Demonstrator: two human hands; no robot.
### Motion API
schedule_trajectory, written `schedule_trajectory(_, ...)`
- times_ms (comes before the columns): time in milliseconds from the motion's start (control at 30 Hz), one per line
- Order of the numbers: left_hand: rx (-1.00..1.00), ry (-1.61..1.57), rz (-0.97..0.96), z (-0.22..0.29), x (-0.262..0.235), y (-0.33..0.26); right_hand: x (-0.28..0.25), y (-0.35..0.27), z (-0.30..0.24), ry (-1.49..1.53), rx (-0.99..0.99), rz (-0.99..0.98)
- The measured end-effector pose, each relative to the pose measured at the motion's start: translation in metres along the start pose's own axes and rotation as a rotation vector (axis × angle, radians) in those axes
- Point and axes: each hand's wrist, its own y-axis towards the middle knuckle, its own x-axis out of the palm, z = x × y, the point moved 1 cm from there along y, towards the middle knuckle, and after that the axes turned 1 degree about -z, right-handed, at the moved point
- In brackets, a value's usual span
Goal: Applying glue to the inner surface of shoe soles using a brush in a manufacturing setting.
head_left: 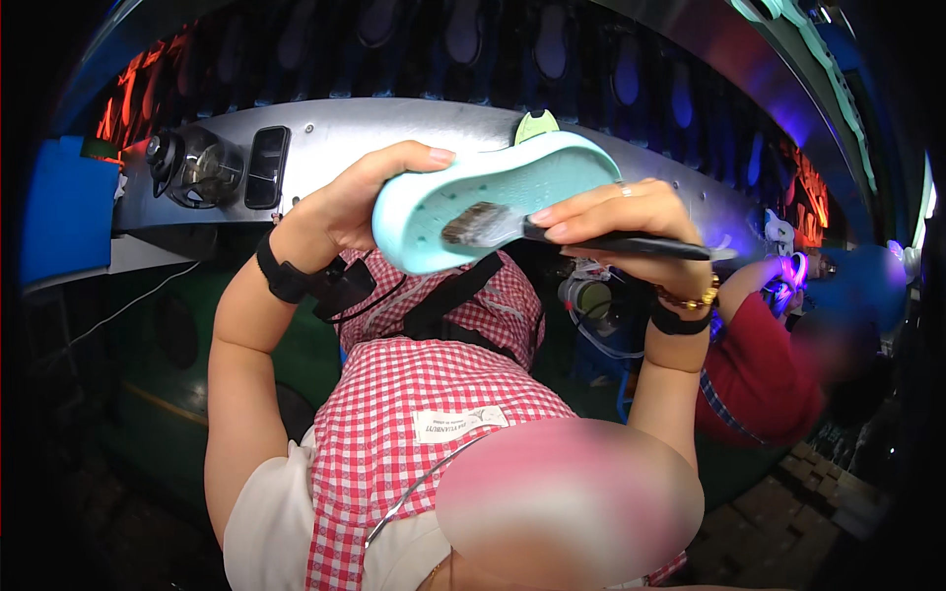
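Note:
My left hand [360, 192] grips one end of a mint-green shoe sole [567, 177], thumb over its rim. The sole is tilted so its hollow inner side, dotted with small marks, faces up toward me. In my right hand [631, 212] is a flat brush [483, 225] with a black handle, fingers closed round it. Its brown bristles, whitish near the handle, lie against the inside of the sole. Some of the sole's right end is hidden behind my right fingers.
Behind the sole runs a metal ledge [340, 138] with a phone [266, 167], a glass jug [202, 169] and a light-green pad [535, 126]. Farther back, several dark soles [463, 34] stand in a row. A blue box [69, 212] is at left; a person in red [759, 384] sits at right.

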Motion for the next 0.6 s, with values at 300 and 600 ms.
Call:
schedule_trajectory(300,0.221,0.033,0.169,-0.001,-0.013,-0.025,0.013,-0.023,0.014,-0.013,0.133,0.230)
schedule_trajectory(600,0.438,-0.544,-0.045,-0.016,-0.015,0.018,0.024,-0.019,0.001,-0.064,-0.028,0.398)
